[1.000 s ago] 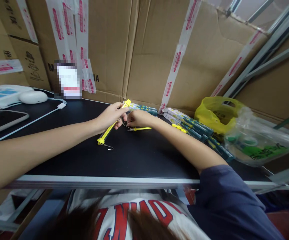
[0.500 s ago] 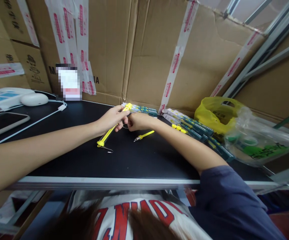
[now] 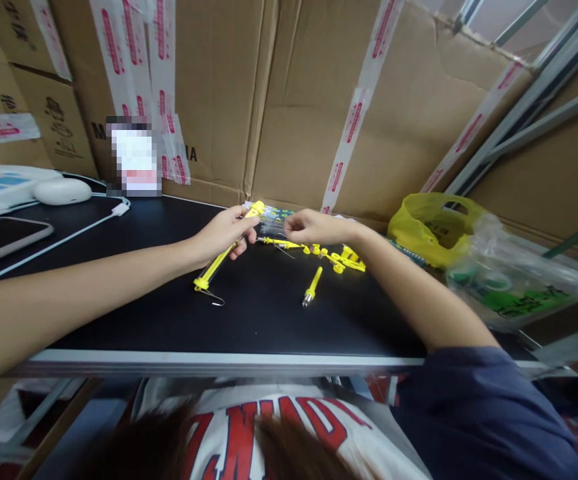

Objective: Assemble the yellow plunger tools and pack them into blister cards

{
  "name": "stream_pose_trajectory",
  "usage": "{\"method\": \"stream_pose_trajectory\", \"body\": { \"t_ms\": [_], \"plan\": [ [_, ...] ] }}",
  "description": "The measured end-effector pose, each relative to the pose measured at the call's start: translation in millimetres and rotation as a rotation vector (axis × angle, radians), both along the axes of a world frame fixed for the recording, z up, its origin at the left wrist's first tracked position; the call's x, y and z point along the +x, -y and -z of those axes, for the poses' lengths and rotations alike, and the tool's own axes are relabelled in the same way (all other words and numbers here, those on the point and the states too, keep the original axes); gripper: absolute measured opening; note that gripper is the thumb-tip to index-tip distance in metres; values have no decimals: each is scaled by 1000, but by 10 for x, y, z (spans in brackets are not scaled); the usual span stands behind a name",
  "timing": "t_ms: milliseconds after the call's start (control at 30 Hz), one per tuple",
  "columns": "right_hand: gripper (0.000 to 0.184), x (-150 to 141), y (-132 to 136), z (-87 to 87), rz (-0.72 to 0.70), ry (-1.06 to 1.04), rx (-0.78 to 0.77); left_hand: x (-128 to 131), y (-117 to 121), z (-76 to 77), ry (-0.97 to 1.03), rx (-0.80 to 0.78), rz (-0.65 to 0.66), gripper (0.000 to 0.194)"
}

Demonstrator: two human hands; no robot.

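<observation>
My left hand (image 3: 227, 235) is closed around a slim clear tube (image 3: 215, 268) with yellow end caps. The tube slants down toward me, and a bent wire hook (image 3: 215, 297) sticks out at its lower end. Apart from it, to the right, my right hand (image 3: 309, 228) hovers over the back of the table with its fingers curled together; what is in them, if anything, is hidden. Beneath lie a thin yellow stick (image 3: 281, 244) and several small yellow parts (image 3: 351, 259). Closer to me rests a yellow piece with a metal tip (image 3: 311, 287).
Packaged items (image 3: 276, 217) lie along the cardboard wall (image 3: 299, 133), partly behind my hands. At the right are a yellow plastic bag (image 3: 431, 230) and a clear bag (image 3: 513, 287). A phone (image 3: 9, 237), a cable (image 3: 63, 233) and a power strip (image 3: 9, 183) occupy the left.
My right hand has moved right, away from my left hand. The metal-tipped yellow piece now lies farther right and turned. More small yellow parts show. My left hand still grips the tube.
</observation>
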State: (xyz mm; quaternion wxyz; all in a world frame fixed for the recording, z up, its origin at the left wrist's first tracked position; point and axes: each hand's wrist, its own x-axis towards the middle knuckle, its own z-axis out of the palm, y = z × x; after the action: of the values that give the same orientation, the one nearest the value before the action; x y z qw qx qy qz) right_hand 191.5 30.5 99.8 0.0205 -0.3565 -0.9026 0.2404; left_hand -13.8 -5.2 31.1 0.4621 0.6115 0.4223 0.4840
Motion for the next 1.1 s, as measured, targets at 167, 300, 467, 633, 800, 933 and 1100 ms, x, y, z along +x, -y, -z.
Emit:
{"method": "stream_pose_trajectory", "body": {
  "t_ms": [167,300,467,633,800,933,1100],
  "plan": [
    [18,521,349,64,-163,-117,-849,-15,-14,37,1,7,16,20],
    [11,557,442,234,-149,-1,-941,-8,-8,50,-4,-15,20,17],
    [15,380,135,435,-173,-331,-842,20,28,51,-30,-58,47,19],
    [16,187,-79,571,-18,-529,-797,48,50,90,-71,-106,115,21],
    [16,76,-74,624,184,-795,-620,76,88,114,-57,-178,129,22],
    [18,115,39,680,227,-914,-624,111,123,132,7,-245,123,24],
    [29,127,271,776,169,-951,-718,155,161,150,-14,-257,154,26]
  ]
}}
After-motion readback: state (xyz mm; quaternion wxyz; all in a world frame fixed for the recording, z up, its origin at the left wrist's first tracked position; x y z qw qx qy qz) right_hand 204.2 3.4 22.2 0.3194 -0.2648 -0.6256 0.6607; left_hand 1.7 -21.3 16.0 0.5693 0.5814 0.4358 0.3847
